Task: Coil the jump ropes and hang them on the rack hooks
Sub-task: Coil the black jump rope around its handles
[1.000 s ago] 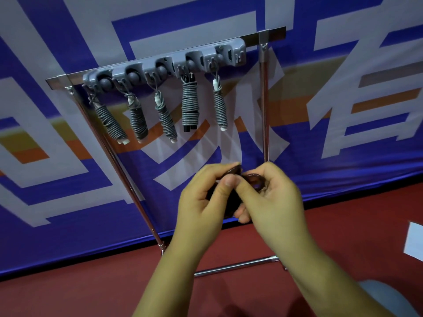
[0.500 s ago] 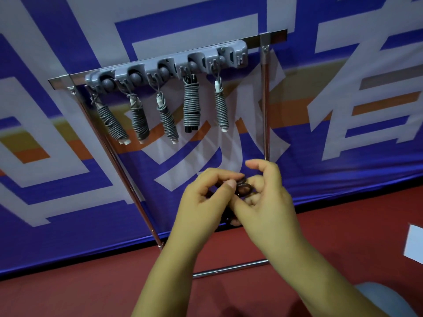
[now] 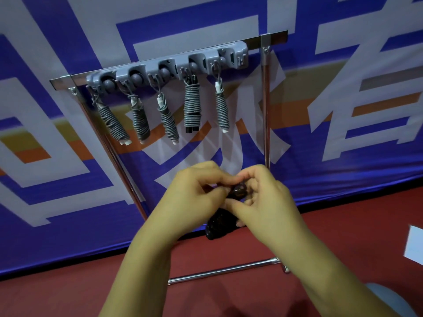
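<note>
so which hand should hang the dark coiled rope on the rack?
Probably right hand: it pinches the top loop of the dark coiled jump rope, below the grey plastic hook rail's free-looking right end. Left hand grips it too.

The right hand (image 3: 263,197), whose forefinger stood raised half a second ago, has curled its fingers down over the dark jump rope (image 3: 220,221); the coiled bundle now shows hanging below both hands, the left hand (image 3: 194,197) pinching its top.

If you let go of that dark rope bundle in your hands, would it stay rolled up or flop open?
The dark rope bundle would probably loosen: rope is floppy, and both the left hand and right hand pinch its top. It looks light.
</note>
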Tool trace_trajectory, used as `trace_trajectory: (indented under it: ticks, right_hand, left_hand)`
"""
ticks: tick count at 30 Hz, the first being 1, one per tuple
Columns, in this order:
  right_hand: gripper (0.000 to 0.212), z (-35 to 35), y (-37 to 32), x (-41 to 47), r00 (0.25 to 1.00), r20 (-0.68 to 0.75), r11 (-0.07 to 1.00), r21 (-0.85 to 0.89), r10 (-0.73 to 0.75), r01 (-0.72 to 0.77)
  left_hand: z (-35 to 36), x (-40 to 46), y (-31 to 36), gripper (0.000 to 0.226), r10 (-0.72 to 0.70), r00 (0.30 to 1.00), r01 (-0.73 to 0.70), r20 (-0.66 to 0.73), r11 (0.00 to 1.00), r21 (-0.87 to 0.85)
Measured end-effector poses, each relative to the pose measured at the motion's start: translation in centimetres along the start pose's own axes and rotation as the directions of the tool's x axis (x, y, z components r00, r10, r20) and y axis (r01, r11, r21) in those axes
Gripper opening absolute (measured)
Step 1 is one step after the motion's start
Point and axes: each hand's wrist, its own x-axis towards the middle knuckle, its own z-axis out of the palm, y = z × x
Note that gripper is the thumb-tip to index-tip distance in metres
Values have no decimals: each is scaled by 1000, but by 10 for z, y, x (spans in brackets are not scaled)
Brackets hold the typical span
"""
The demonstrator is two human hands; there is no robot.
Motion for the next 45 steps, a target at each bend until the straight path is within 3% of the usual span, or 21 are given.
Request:
trace_trajectory:
  ticks: [4,10,16,25,30,35,45]
  right_hand:
    - [34,-3,6,1,1000,-9,996,-86,-20,19]
    - [23,0,11,1,999,-16,967,-252,-42,37]
    - [22,-3,4,2,989,-6,938,-316,-150,140]
    - [27,-7,12,13,913,-57,867,-342,-404,363]
    - [28,-17,13,13,943,96,919,-211,-319,332]
    - [47,-25,0,16,946,173,952,-90,-275,293]
    - [23,-27,-12,14,956,216,978,109,-196,176]
  left_hand:
    - [2,-5,1,38,84,991,-104,103,973,204]
    - [8,-5,-3,27,136,990,-136,21,946,295]
    - [7,-3,-1,37,194,981,-178,8,883,434]
    - [-4,2,-2,16,133,982,-113,-130,982,154]
    - [-11,3,-5,19,110,991,-109,-71,994,16]
    - [-17,6,-6,18,39,999,-40,-5,983,-178]
    - [-15,12,-21,11,24,998,5,51,862,-507]
